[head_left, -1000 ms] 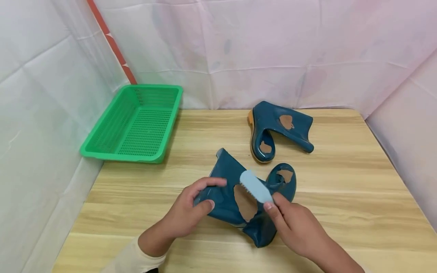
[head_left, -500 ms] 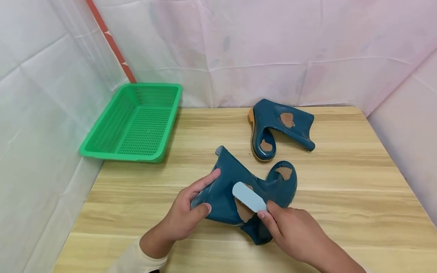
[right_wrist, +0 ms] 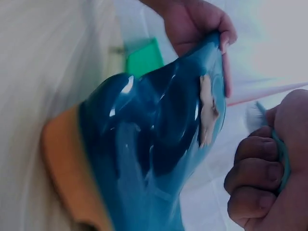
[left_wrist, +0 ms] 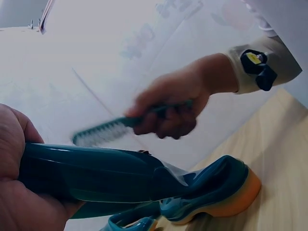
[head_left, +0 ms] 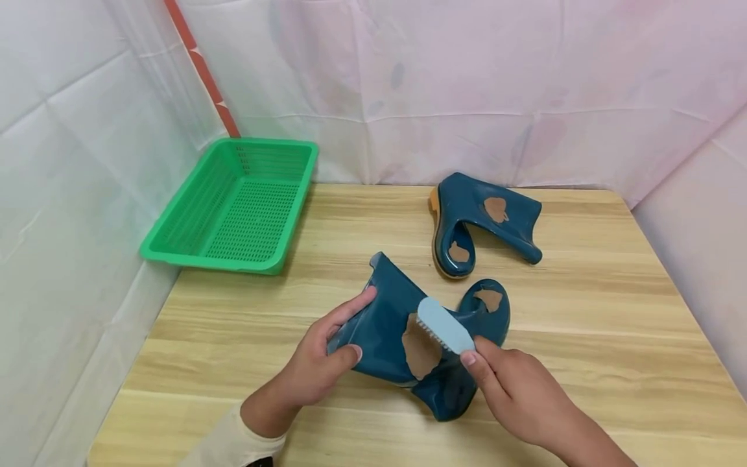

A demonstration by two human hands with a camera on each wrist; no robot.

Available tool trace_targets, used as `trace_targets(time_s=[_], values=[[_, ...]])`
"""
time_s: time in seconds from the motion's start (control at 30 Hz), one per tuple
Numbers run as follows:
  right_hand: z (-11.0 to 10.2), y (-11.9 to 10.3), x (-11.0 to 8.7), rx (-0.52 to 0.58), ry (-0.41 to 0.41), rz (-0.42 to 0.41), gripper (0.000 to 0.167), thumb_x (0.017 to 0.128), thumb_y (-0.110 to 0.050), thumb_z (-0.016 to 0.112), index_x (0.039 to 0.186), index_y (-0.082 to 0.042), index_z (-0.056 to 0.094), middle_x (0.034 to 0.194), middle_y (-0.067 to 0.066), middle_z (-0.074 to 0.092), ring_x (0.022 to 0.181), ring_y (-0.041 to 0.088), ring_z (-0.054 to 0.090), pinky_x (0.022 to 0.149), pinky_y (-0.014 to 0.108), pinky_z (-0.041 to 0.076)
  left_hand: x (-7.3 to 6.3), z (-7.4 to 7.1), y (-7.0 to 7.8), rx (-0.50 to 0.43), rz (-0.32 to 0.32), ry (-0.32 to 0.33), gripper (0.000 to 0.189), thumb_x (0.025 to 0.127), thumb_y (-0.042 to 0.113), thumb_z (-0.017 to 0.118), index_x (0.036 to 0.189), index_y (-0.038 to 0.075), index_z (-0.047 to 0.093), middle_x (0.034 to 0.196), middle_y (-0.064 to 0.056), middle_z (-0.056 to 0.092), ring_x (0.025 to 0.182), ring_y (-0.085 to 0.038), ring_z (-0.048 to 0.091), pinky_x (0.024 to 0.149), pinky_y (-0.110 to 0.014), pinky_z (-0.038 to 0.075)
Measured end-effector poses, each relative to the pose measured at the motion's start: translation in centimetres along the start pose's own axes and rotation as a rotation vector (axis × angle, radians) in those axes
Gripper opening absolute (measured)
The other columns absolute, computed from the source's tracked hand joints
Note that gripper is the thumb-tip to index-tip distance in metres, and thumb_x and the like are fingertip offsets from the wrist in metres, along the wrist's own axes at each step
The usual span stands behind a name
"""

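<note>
A dark teal rain boot (head_left: 382, 324) lies on its side, its upper shaft gripped by my left hand (head_left: 315, 360) between thumb and fingers. One flat brown patch (head_left: 421, 350) marks the shaft and another the toe. My right hand (head_left: 519, 392) holds a light blue scrub brush (head_left: 446, 326) by the handle, bristles facing down over the shaft patch. In the left wrist view the brush (left_wrist: 103, 134) is apart from the boot, just above it. The right wrist view shows the boot's orange-brown sole (right_wrist: 72, 163) and the fingers curled round the brush handle.
A second teal boot (head_left: 496, 214) with similar brown patches lies on its side at the back of the wooden table (head_left: 595, 311). At the back left is a green plastic basket (head_left: 274, 264). White and pinkish cloth (head_left: 443, 78) hangs behind and at the sides.
My left hand has closed onto the boot shaft. The brush came down over the patch, hiding much of it, then lifted and moved back toward the right, leaving the patch in sight.
</note>
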State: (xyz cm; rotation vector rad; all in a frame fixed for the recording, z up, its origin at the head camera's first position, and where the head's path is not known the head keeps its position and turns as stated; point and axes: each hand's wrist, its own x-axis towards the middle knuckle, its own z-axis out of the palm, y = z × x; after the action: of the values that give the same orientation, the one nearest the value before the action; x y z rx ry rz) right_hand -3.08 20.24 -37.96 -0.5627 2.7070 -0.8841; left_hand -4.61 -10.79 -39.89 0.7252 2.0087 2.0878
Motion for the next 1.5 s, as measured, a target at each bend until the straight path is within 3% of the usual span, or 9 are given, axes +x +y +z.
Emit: trace_targets(time_s=[0.17, 0.37, 0.77, 0.9, 1.03, 1.13, 1.33, 1.4, 1.5], values=[[0.6, -1.0, 0.9, -0.077, 0.006, -0.080, 0.025, 0.111, -0.036, 0.045, 0.091, -0.024, 0.055, 0.059, -0.016, 0.033, 0.048, 0.001, 0.031, 0.045, 0.021, 0.026, 0.0, 0.2, 0.2, 0.023, 0.009, -0.010, 0.073, 0.087, -0.012, 0.045, 0.157, 0.001, 0.036, 0.164, -0.007, 0.035, 0.152, -0.023, 0.026, 0.119, -0.028, 0.025], [1.1, -0.8, 0.7, -0.181, -0.022, -0.004, 0.031, 0.109, -0.043, 0.046, 0.085, -0.025, 0.052, 0.057, -0.013, 0.032, 0.047, 0.003, 0.031, 0.045, 0.022, 0.022, 0.0, 0.3, 0.5, 0.024, 0.047, 0.003, 0.073, 0.085, -0.013, 0.044, 0.157, -0.002, 0.035, 0.164, -0.009, 0.035, 0.152, -0.025, 0.026, 0.120, -0.030, 0.025], [0.9, 1.0, -0.4, -0.104, -0.035, 0.009, 0.027, 0.110, -0.039, 0.045, 0.089, -0.025, 0.054, 0.059, -0.014, 0.034, 0.048, 0.003, 0.031, 0.047, 0.021, 0.026, -0.2, -0.2, -0.2, 0.044, 0.025, -0.002, 0.073, 0.088, -0.011, 0.046, 0.159, 0.002, 0.033, 0.165, -0.009, 0.031, 0.152, -0.025, 0.026, 0.119, -0.028, 0.025], [0.7, 0.1, -0.2, -0.073, 0.043, -0.078, 0.022, 0.110, -0.031, 0.050, 0.089, -0.025, 0.053, 0.059, -0.017, 0.032, 0.048, 0.001, 0.030, 0.046, 0.020, 0.026, -0.2, -0.6, -0.4, 0.150, 0.049, -0.031, 0.068, 0.094, -0.004, 0.052, 0.159, 0.006, 0.035, 0.164, -0.009, 0.034, 0.152, -0.027, 0.028, 0.119, -0.028, 0.026], [0.9, -1.0, 0.5, -0.101, -0.001, -0.126, 0.028, 0.110, -0.038, 0.047, 0.086, -0.026, 0.052, 0.058, -0.017, 0.031, 0.046, 0.000, 0.028, 0.044, 0.020, 0.023, -0.1, -1.2, -0.4, 0.248, 0.083, -0.055, 0.065, 0.095, 0.003, 0.059, 0.157, 0.008, 0.039, 0.161, -0.009, 0.039, 0.149, -0.030, 0.034, 0.118, -0.034, 0.031], [1.1, -1.0, 0.7, -0.139, -0.059, -0.098, 0.033, 0.110, -0.045, 0.044, 0.083, -0.027, 0.051, 0.057, -0.016, 0.031, 0.045, 0.001, 0.028, 0.044, 0.021, 0.021, 0.0, -1.4, -0.6, 0.450, 0.158, -0.045, 0.061, 0.095, 0.012, 0.062, 0.154, 0.009, 0.046, 0.157, -0.009, 0.045, 0.145, -0.029, 0.040, 0.116, -0.042, 0.036], [1.2, 0.0, 0.1, -0.187, -0.080, -0.059, 0.034, 0.109, -0.047, 0.044, 0.083, -0.028, 0.051, 0.056, -0.016, 0.033, 0.045, 0.001, 0.030, 0.044, 0.021, 0.023, 0.8, -1.5, -1.4, 0.823, 0.449, -0.005, 0.056, 0.105, 0.040, 0.046, 0.144, 0.001, 0.057, 0.150, -0.017, 0.052, 0.141, -0.035, 0.046, 0.108, -0.057, 0.038], [1.2, 0.3, -0.1, -0.182, -0.071, -0.070, 0.032, 0.109, -0.046, 0.045, 0.083, -0.028, 0.051, 0.057, -0.017, 0.033, 0.046, 0.001, 0.030, 0.045, 0.021, 0.023, 0.8, -1.7, -1.4, 0.893, 0.468, -0.030, 0.070, 0.103, 0.056, 0.047, 0.145, 0.001, 0.055, 0.151, -0.018, 0.050, 0.143, -0.033, 0.043, 0.111, -0.059, 0.033], [1.2, 0.5, -0.2, -0.170, -0.058, -0.094, 0.031, 0.109, -0.043, 0.046, 0.082, -0.029, 0.051, 0.057, -0.018, 0.032, 0.046, 0.000, 0.030, 0.045, 0.020, 0.023, 0.7, -2.2, -0.9, 1.067, 0.453, -0.089, 0.081, 0.088, 0.055, 0.072, 0.148, 0.004, 0.053, 0.152, -0.015, 0.051, 0.149, -0.031, 0.035, 0.116, -0.063, 0.023]])
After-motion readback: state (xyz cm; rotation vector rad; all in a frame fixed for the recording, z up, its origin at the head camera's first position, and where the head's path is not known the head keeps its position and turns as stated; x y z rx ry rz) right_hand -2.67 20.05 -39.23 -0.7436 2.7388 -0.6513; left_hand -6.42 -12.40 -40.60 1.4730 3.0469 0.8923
